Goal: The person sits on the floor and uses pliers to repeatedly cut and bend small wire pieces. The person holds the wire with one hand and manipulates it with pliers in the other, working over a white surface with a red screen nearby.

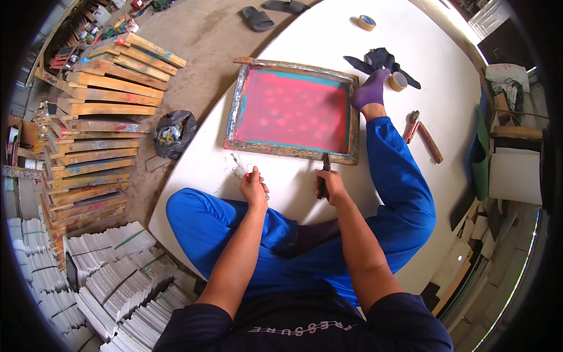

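A screen printing frame (pixel 281 151) with paint-stained wooden sides lies on the white tabletop before me. Its mesh (pixel 293 111) is mostly pink, edged with teal. My left hand (pixel 254 189) is closed around a screwdriver (pixel 238 163) with some red on its handle, tip pointing away from me, just short of the frame's near left side. Dark pliers (pixel 322 186) are gripped in my right hand (pixel 335 186). Their jaws meet the frame's near side toward its right end; whether they pinch anything there I cannot tell. Several thin, small bits lie scattered around the screwdriver.
My purple-socked foot (pixel 373 89) rests against the frame's right side. Beyond it are a dark cloth (pixel 381 60) and tape rolls (pixel 366 23). A red-handled tool (pixel 412 127) and a brown stick (pixel 431 144) lie right. Stacked wooden frames (pixel 105 126) and a black bag (pixel 175 134) stand left.
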`<control>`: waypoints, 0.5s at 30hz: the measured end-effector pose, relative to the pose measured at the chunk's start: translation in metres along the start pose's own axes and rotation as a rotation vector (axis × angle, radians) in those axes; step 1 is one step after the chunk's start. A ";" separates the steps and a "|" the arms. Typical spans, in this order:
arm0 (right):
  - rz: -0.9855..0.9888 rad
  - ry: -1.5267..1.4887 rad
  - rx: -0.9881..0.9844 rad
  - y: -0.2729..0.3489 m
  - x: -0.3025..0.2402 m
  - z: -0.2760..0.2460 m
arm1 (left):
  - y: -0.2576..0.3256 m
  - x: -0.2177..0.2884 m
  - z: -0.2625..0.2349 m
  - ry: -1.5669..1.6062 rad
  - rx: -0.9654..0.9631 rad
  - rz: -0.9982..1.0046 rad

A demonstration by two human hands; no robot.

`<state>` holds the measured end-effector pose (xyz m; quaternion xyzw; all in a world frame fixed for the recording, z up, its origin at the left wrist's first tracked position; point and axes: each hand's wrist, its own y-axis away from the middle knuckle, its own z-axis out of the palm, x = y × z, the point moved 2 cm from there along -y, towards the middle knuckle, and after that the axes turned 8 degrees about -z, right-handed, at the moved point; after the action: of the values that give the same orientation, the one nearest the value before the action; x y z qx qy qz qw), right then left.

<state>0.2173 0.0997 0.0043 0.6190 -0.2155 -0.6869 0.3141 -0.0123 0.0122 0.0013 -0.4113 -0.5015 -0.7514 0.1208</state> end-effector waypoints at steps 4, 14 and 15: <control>-0.009 -0.153 -0.257 0.008 0.004 -0.005 | 0.002 0.000 -0.004 -0.046 -0.099 -0.045; 0.055 0.167 -0.561 0.046 0.011 0.074 | 0.025 0.004 0.007 -0.248 -0.413 0.050; 0.066 0.193 -0.572 0.048 0.013 0.079 | 0.020 0.002 0.002 -0.245 -0.418 0.050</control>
<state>0.1468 0.0495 0.0392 0.5603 -0.0023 -0.6472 0.5169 -0.0004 0.0045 0.0161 -0.5277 -0.3357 -0.7802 -0.0102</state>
